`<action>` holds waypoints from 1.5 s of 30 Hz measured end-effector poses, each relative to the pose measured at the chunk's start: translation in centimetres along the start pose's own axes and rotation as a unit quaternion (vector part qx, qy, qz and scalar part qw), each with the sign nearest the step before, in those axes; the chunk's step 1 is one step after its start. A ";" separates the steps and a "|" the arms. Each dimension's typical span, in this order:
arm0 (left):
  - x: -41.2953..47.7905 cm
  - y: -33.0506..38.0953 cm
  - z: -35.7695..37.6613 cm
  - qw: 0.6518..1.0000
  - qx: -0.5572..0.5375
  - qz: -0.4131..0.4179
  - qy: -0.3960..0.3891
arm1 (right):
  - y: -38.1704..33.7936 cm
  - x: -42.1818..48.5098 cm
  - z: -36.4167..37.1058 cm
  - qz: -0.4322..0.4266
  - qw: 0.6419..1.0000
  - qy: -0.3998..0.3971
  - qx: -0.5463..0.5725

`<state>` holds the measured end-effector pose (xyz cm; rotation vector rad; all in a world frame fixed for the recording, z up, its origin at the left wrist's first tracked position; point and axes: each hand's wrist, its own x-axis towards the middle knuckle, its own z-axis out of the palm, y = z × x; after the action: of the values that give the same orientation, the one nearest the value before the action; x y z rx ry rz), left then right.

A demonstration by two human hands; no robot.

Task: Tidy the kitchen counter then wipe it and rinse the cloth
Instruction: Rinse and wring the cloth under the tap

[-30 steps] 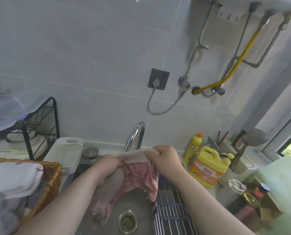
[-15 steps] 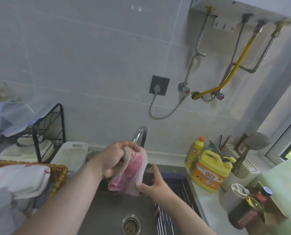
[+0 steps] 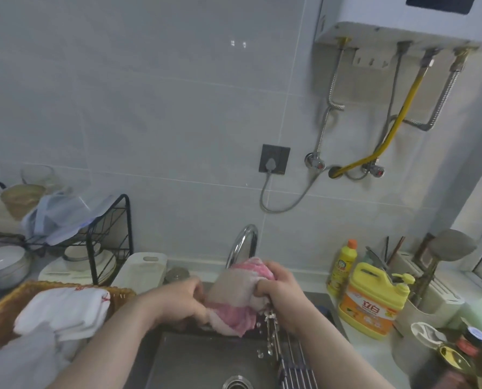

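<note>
A wet pink and white cloth (image 3: 235, 297) is bunched up above the steel sink (image 3: 206, 357), just under the chrome faucet (image 3: 242, 242). My left hand (image 3: 178, 301) grips its left end. My right hand (image 3: 280, 293) grips its right end with fingers curled round it. Water streams and drips (image 3: 269, 329) from the cloth beneath my right hand into the sink. The drain (image 3: 235, 383) shows at the bottom edge.
A wicker basket (image 3: 7, 307) with white towels sits at left, before a black dish rack (image 3: 105, 237) and a white tray (image 3: 141, 270). Detergent bottles (image 3: 371, 301), a utensil holder and dark bottles crowd the right counter. A metal rack (image 3: 296, 366) lies over the sink's right side.
The cloth hung loose from my left hand half a second ago. Now both hands grip it bunched together and water runs out of it. The view has tilted upward.
</note>
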<state>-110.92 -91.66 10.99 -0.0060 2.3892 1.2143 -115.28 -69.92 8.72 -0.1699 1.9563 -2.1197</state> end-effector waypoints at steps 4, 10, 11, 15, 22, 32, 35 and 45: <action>0.4 0.6 1.2 0.961 -0.230 0.111 -0.110 | -1.9 0.6 1.3 -0.023 0.999 -0.017 -0.038; 2.9 0.5 3.5 0.923 -0.342 0.171 -0.037 | -2.1 1.7 3.3 -0.022 0.999 -0.039 0.011; 3.2 0.5 3.8 0.917 -0.363 0.163 -0.011 | -2.0 1.7 3.4 -0.027 0.998 -0.046 0.019; 4.0 0.1 3.6 0.924 -0.343 0.136 0.100 | -2.3 1.8 2.6 -0.012 0.997 -0.072 -0.020; 3.5 0.8 2.5 0.935 0.108 0.161 0.297 | -1.2 1.7 -0.3 0.192 0.974 -0.124 0.003; 5.4 0.2 5.1 0.832 0.391 0.227 0.321 | 0.2 3.8 3.0 0.278 0.951 0.068 0.114; 5.1 1.1 4.9 0.877 0.315 0.193 0.309 | 1.4 4.1 3.6 0.180 0.963 0.196 0.044; 6.0 0.3 2.9 0.976 -0.186 0.111 0.004 | 0.3 3.5 3.7 -0.002 0.987 0.120 0.105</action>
<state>-115.26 -88.08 7.36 0.1409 2.1757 1.7542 -117.65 -74.44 8.51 0.1276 1.8356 -2.4273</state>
